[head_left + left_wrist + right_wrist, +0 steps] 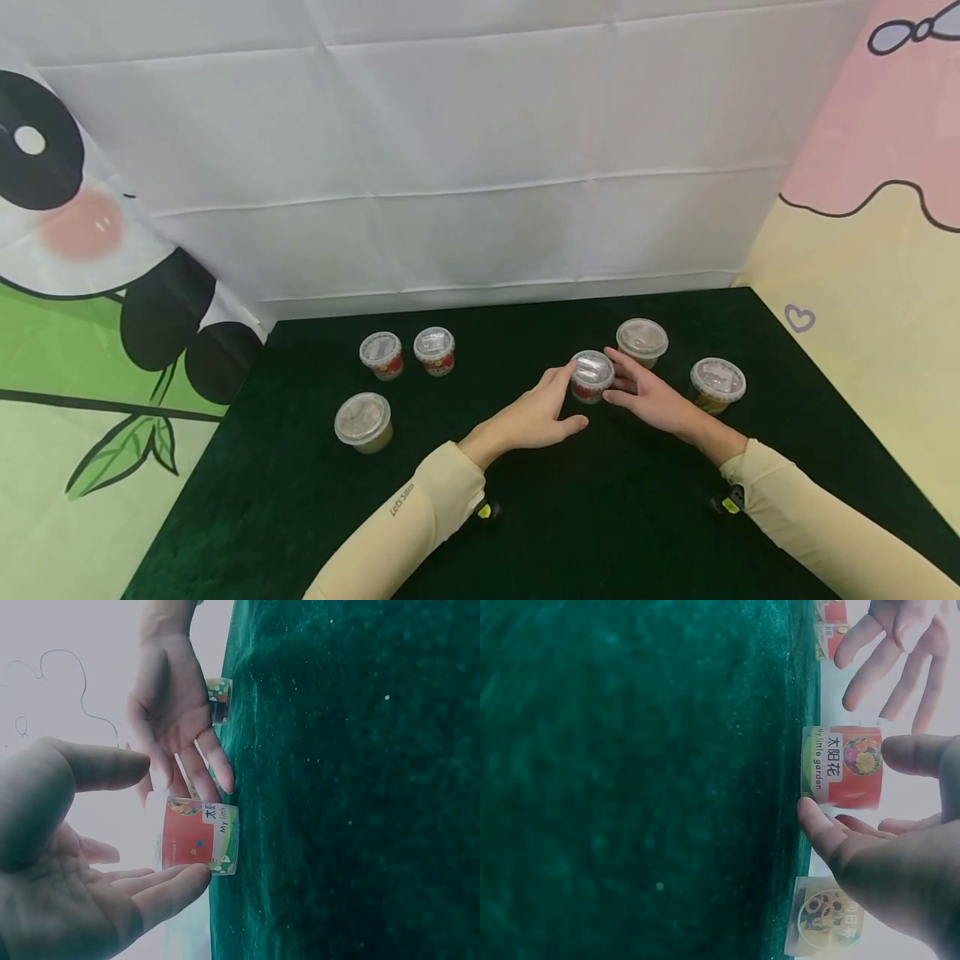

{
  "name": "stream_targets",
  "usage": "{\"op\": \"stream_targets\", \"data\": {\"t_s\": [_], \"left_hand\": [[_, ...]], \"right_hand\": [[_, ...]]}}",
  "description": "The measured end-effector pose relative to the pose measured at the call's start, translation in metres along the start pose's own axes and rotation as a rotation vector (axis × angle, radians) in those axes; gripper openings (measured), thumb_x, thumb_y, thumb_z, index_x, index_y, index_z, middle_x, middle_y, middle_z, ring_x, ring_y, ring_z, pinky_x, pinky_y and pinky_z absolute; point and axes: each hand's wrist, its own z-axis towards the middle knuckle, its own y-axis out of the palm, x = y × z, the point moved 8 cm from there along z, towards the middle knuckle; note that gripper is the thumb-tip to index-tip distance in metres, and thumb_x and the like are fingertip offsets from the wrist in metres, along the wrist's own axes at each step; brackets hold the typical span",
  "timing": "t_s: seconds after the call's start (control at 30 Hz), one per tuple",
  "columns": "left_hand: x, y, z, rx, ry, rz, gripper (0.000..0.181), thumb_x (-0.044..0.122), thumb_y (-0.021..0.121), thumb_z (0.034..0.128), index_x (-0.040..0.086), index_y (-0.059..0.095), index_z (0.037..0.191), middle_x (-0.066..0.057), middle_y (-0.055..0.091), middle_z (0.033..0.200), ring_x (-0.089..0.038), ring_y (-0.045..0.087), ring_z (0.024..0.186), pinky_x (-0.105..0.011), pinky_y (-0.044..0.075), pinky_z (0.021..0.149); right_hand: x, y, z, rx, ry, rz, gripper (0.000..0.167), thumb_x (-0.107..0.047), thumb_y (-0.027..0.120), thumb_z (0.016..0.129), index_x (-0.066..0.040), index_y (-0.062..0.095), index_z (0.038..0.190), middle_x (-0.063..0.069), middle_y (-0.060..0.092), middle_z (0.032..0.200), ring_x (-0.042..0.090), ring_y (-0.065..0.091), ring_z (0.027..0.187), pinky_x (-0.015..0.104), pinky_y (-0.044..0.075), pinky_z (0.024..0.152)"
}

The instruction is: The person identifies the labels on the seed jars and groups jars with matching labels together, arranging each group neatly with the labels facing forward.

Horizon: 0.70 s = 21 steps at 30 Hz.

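A small lidded plastic cup (592, 377) with a red label reading "My little garden" stands upright on the dark green cloth. Over its left side reaches my left hand (528, 418), fingers extended along the cup and thumb held away. In the left wrist view the fingertips (196, 874) appear to touch the cup's wall. My right hand (651, 402) is at the opposite side, its fingers spread loosely around the cup (844, 766). Whether the right fingertips touch it, I cannot tell. Neither hand grips the cup.
Two red-labelled cups, one (382, 356) beside another (434, 351), stand at the back left. A wider lidded tub (363, 422) sits in front of them. Two more tubs, one behind (642, 340) and one farther right (717, 384), flank my right hand. White cloth (480, 233) hangs behind.
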Motion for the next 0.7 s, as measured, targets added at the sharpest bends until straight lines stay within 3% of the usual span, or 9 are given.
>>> {"op": "stream_targets", "data": {"t_s": [0.7], "left_hand": [[-0.001, 0.012, -0.005, -0.045, -0.029, 0.010, 0.085, 0.034, 0.060, 0.1027, 0.009, 0.007, 0.163, -0.016, 0.009, 0.166, -0.027, 0.044, 0.136, -0.039, 0.039, 0.113]], "right_hand": [[0.004, 0.002, 0.002, -0.019, 0.020, 0.028, 0.076, -0.014, 0.055, 0.105, -0.004, 0.006, 0.162, 0.031, 0.022, 0.160, 0.049, 0.035, 0.141, 0.059, 0.036, 0.111]]}}
